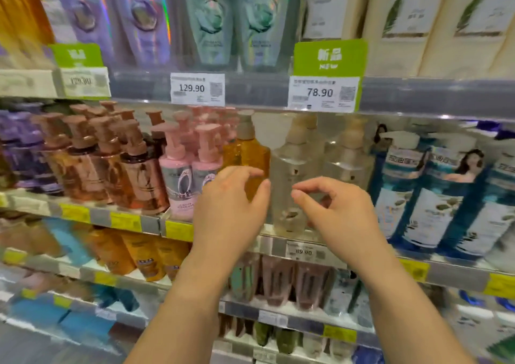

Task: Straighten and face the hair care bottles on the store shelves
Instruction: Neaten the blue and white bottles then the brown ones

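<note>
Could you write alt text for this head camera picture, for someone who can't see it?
A person's left hand and right hand reach toward an amber pump bottle and a clear pump bottle on a store shelf crowded with hair care bottles, below price tags.

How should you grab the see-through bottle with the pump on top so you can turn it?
Grip the clear pump bottle round its wide body, not the thin pump neck. It stands upright at the shelf's front edge between the amber bottle and another clear one, so come from the front, left hand and right hand on either side.
</note>
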Motion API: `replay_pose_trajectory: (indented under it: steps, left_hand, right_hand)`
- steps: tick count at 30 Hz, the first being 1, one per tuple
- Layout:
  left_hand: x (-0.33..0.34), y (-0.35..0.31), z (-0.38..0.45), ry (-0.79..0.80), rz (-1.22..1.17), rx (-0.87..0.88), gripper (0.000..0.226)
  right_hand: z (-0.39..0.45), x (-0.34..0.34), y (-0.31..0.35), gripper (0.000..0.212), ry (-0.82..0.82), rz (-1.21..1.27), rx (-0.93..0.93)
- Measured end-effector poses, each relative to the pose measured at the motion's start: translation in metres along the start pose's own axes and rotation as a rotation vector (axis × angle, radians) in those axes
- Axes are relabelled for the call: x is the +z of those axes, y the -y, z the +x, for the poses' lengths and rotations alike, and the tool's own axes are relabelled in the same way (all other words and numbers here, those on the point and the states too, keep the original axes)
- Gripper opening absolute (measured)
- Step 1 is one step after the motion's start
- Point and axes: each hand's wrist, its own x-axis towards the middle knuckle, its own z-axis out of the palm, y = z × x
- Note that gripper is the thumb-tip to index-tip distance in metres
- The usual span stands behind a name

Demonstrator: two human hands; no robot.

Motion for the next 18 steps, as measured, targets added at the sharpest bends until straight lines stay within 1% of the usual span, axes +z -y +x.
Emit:
replay_pose_trajectory:
  steps: [3, 7, 10, 18]
  left_hand:
    - [-0.014, 0.032, 0.006, 0.05, -0.033, 0.023, 0.024]
    - [-0.032, 0.071, 0.005, 0.135, -0.032, 0.059, 0.025]
    - [-0.048, 0.098, 0.005, 0.169, -0.028, 0.073, 0.026]
    - [-0.071, 0.139, -0.001, 0.199, 0.014, 0.06, 0.027]
  right_hand:
    - [0.0, 0.033, 0.017, 0.013, 0.006, 0.031, 0.032]
    - [-0.004, 0.077, 0.037, 0.014, -0.031, 0.053, 0.055]
    - [-0.007, 0.104, 0.05, 0.014, -0.042, 0.078, 0.07]
    - [-0.006, 0.137, 0.073, 0.007, 0.034, 0.097, 0.05]
